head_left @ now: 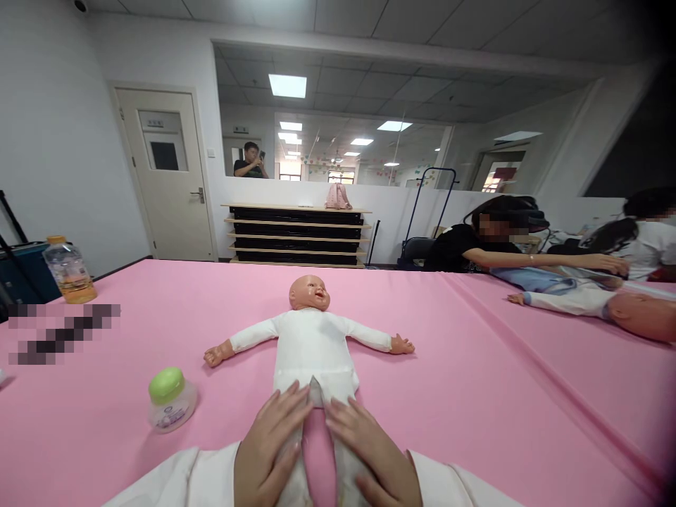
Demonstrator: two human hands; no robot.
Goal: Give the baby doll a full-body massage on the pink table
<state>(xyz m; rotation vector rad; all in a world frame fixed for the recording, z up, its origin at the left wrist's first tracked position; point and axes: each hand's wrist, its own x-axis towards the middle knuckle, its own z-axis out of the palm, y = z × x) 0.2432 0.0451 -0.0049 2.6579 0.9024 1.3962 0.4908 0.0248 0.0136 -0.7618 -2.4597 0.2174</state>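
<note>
A baby doll (315, 345) with a white cloth body lies on its back on the pink-covered table (454, 394), head away from me and arms spread. My left hand (277, 436) rests on the doll's leg on the left, fingers stretched toward the hip. On the other leg lies my right hand (370, 447), its fingers likewise extended over the upper thigh. Neither hand grips anything. The doll's feet are out of the picture. Left of the doll stands a round clear jar (172, 400) with a green lid.
A bottle (70, 271) of amber liquid with an orange cap is at the far left. On the right, a co-worker (491, 239) in black handles a second doll (581, 299). Stacked shelving (298, 232) and a door (169, 176) are behind the table.
</note>
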